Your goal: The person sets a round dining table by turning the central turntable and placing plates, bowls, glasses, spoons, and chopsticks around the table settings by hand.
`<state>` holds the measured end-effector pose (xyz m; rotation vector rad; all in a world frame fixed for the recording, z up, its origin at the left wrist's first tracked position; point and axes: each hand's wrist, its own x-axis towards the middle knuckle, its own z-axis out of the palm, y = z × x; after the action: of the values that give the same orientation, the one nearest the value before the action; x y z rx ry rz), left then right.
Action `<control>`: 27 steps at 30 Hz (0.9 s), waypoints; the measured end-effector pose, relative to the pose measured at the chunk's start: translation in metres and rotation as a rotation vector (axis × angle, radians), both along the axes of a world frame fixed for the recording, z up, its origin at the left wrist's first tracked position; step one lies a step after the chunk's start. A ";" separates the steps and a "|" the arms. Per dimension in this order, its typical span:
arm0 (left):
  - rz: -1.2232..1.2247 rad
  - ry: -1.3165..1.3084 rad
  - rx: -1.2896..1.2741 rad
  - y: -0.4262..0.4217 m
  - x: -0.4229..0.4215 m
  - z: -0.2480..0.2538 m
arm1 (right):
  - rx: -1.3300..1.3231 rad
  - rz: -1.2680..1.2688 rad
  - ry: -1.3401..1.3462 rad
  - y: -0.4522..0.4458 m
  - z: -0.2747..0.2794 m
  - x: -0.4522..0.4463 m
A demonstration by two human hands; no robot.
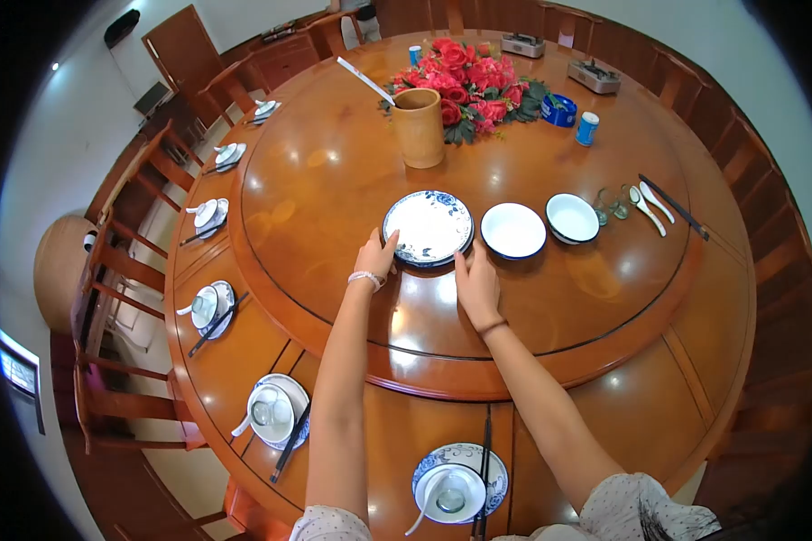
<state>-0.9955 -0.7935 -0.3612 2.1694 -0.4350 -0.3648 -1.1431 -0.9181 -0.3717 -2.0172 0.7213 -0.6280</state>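
Observation:
On the wooden turntable (pixel 325 288) lies a white plate (pixel 428 225) with blue flowers, apparently topping a short stack. My left hand (pixel 378 256), with a beaded bracelet at the wrist, grips the left rim, thumb on top. At the lower right edge, my right hand (pixel 478 282) holds the same plates; its fingers are partly hidden. Just right of them stand white bowls (pixel 512 230) and a second group of bowls (pixel 572 217). Beyond those are small glasses (pixel 613 204), white spoons (pixel 651 206) and dark chopsticks (pixel 674 207).
A wooden cylinder (pixel 418 131) with a white utensil stands behind the plates, beside red flowers (pixel 474 81). Blue cans (pixel 587 129) and portable stoves (pixel 594 77) sit farther back. Place settings (pixel 271 412) line the table's left edge; another plate setting (pixel 492 460) lies in front of me.

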 end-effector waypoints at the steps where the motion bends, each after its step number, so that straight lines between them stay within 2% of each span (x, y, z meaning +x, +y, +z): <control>1: 0.052 0.007 -0.026 0.007 -0.015 0.008 | 0.017 0.099 -0.019 0.005 -0.003 -0.021; 2: 0.106 0.017 -0.053 0.016 -0.033 0.015 | 0.033 0.201 -0.036 0.011 -0.007 -0.048; 4: 0.108 -0.062 -0.135 0.049 -0.071 0.024 | -0.279 0.346 -0.098 0.011 -0.005 -0.114; 6: -0.001 -0.139 -0.259 0.105 -0.121 0.027 | -0.647 0.404 -0.077 -0.012 0.020 -0.171; 7: -0.044 -0.179 -0.242 0.136 -0.153 0.037 | -0.652 0.359 0.050 -0.025 0.025 -0.197; 9: 0.067 -0.187 -0.183 0.200 -0.222 0.035 | -0.809 0.264 0.297 -0.046 -0.012 -0.234; 10: 0.184 -0.156 -0.220 0.223 -0.259 0.037 | -0.818 0.262 0.300 -0.049 -0.014 -0.235; 12: 0.375 -0.126 -0.197 0.274 -0.329 0.021 | -0.659 0.305 0.359 -0.044 -0.012 -0.231; 14: 0.582 -0.056 -0.242 0.304 -0.400 0.007 | -0.684 0.285 0.373 -0.039 -0.017 -0.230; 17: 0.764 0.072 -0.274 0.300 -0.471 0.004 | -0.730 0.268 0.412 -0.030 -0.016 -0.225; 20: 0.700 0.178 -0.299 0.277 -0.492 0.009 | -0.742 0.264 0.455 -0.020 -0.016 -0.220; 21: 0.699 0.174 -0.285 0.270 -0.494 0.020 | -0.748 0.259 0.468 -0.016 -0.015 -0.216; 23: 0.546 0.122 -0.293 0.255 -0.488 0.044 | -0.739 0.262 0.472 -0.008 -0.013 -0.211; 27: 0.523 0.037 -0.221 0.259 -0.489 0.062 | -0.743 0.234 0.483 0.009 -0.012 -0.203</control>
<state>-1.4845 -0.5342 -0.2987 1.9655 0.1163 -0.0596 -1.3459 -0.9087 -0.3835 -2.9516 0.5447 -0.2769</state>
